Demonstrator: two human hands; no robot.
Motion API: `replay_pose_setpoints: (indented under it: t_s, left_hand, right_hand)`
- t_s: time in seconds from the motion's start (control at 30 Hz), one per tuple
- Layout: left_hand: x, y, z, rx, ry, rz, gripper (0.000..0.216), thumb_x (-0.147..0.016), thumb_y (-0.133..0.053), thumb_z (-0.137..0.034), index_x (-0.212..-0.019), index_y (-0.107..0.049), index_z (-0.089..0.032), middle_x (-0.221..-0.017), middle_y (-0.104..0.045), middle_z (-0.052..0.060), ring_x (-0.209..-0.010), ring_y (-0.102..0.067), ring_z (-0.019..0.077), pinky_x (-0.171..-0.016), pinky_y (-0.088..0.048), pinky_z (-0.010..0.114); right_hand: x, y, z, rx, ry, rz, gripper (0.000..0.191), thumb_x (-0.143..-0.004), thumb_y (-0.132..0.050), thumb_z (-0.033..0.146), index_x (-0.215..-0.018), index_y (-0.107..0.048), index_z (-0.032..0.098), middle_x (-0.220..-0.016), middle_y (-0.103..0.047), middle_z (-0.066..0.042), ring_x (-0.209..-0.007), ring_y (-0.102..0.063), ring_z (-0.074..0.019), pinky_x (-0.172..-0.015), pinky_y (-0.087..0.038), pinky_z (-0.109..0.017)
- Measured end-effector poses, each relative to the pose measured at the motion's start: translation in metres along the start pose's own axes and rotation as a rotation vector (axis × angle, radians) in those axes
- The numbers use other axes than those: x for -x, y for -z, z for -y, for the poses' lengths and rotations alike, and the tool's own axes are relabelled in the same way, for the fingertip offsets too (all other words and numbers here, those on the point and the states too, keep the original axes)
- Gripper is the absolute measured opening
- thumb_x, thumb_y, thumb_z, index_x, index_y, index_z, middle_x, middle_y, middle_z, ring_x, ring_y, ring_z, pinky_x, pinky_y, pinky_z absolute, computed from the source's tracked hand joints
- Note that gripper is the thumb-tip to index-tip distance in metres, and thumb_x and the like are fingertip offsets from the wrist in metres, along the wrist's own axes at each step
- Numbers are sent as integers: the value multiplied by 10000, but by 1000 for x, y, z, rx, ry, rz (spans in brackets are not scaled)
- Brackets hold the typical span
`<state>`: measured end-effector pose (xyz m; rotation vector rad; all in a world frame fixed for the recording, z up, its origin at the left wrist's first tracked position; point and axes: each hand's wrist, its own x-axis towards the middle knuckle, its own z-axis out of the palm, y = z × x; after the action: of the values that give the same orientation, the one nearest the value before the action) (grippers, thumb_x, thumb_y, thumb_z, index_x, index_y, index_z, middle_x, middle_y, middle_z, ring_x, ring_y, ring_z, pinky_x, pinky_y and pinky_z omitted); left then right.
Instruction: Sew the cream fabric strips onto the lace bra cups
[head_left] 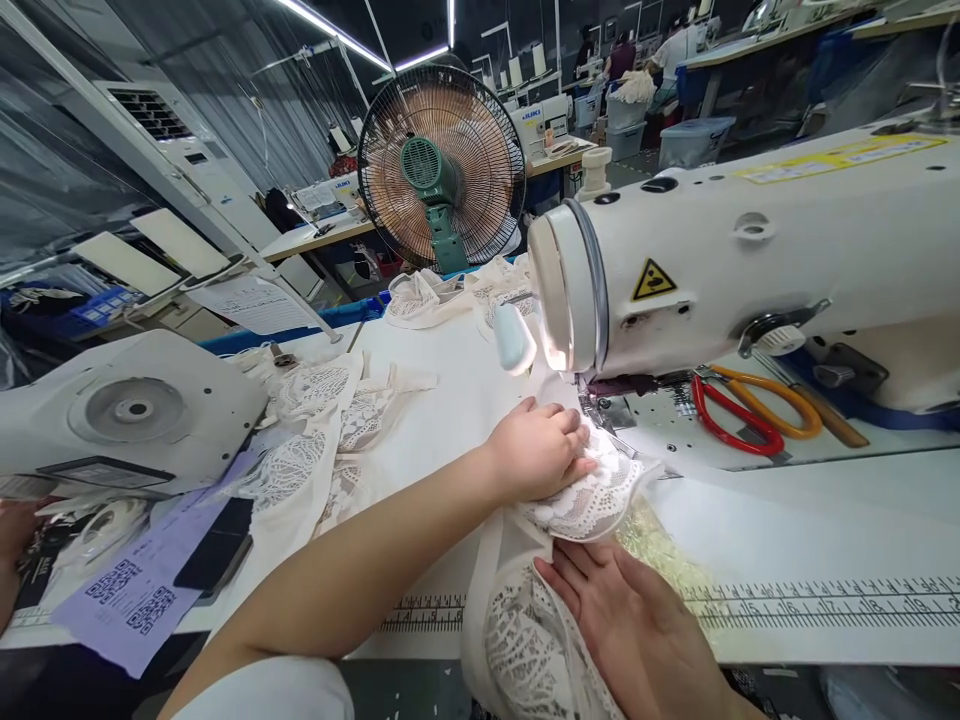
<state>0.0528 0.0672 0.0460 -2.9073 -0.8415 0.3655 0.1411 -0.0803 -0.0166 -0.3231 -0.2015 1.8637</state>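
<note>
A white lace bra point(517, 625) stretches from the needle area of the sewing machine point(720, 260) down over the table's front edge. My left hand point(538, 448) lies on the upper cup, close beside the presser foot, with its fingers bent and pressing the lace. Lower down, my right hand point(637, 625) is turned palm up, its fingertips tucked under the fabric between the two cups and gripping its edge. The machine's lamp lights the cloth brightly. My right fingertips are partly hidden by the bra.
Red-handled scissors point(739, 425) and orange-handled ones point(787, 400) lie under the machine arm. More lace bras point(300, 450) are piled at left, near a purple paper point(127, 600) and a second machine head point(135, 410). A fan point(442, 170) stands behind. Another person's hand point(11, 550) shows at far left.
</note>
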Motion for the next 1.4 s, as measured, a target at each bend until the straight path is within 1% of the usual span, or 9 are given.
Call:
replay_pose_setpoints:
  t_s: [0.33,0.67,0.77,0.87,0.97,1.07,1.2,1.3,1.4]
  left_hand:
    - [-7,-5,4,-41,83,-63,468,-929,-394,-456,-1232,-553,-137,-1239,-567,104,-1210,-433,273,-1010,-331,537]
    - [-6,2,5,25,122,8,509,-912,-390,-504,-1172,-602,-121,-1031,-567,135,-979,-552,265,-770,-469,369]
    - [10,6,-1,236,63,20,514,-904,-420,-510,-1274,-523,-168,-1172,-544,129,-1026,-563,232,-839,-478,335]
    - [32,2,-6,266,-34,1,527,-845,-552,-476,-1301,-489,-219,-1333,-462,148,-1186,-487,285,-947,-437,429]
    - [49,-5,-7,199,-76,-3,398,-875,-533,-319,-1267,-515,-254,-1402,-413,142,-1296,-379,326,-982,-368,571]
    - [57,-11,-6,168,-84,-13,368,-882,-500,-198,-1240,-537,-275,-1411,-423,113,-1324,-354,316,-1000,-317,628]
    - [58,-14,-6,140,-149,-58,399,-792,-579,-114,-1178,-574,-214,-1433,-415,80,-1334,-348,296,-1067,-251,615]
    - [56,-16,-12,157,-238,-127,305,-761,-607,-140,-1065,-615,-148,-1386,-477,79,-1312,-381,257,-1117,-264,494]
    - [50,-21,-24,184,-222,-224,151,-803,-526,-152,-903,-632,-114,-1139,-633,85,-1110,-542,195,-1020,-398,346]
  right_hand:
    - [-13,-18,0,10,6,-193,457,-670,-710,487,-1083,-658,300,-1219,-582,-35,-1258,-418,-228,-1095,-320,-452]
    - [-21,-19,-5,161,45,-130,435,-760,-601,516,-1114,-639,267,-1252,-563,-42,-1242,-441,-230,-1076,-345,-434]
    - [-9,-13,5,538,3,-52,444,-814,-540,542,-1176,-609,295,-1262,-560,-44,-1209,-475,-225,-1058,-363,-414]
    - [8,1,34,1231,62,-1,419,-808,-552,532,-1112,-651,262,-1145,-622,-78,-1031,-576,-238,-938,-463,-415]
    - [9,19,76,1913,356,-38,355,-874,-459,472,-994,-680,222,-924,-664,-81,-764,-609,-206,-622,-514,-329]
    - [-8,27,110,2418,841,20,413,-898,-405,380,-1185,-595,151,-979,-625,-124,-824,-583,-235,-645,-489,-341]
    - [-30,21,124,2676,902,213,276,-880,-393,168,-944,-660,203,-900,-613,-64,-785,-541,-198,-578,-395,-282]
    - [-35,21,124,2624,895,416,291,-885,-388,123,-739,-632,187,-842,-613,-43,-785,-521,-176,-591,-352,-273]
    - [-33,28,124,2545,953,528,285,-904,-389,128,-773,-638,176,-844,-620,-47,-784,-510,-169,-633,-356,-281]
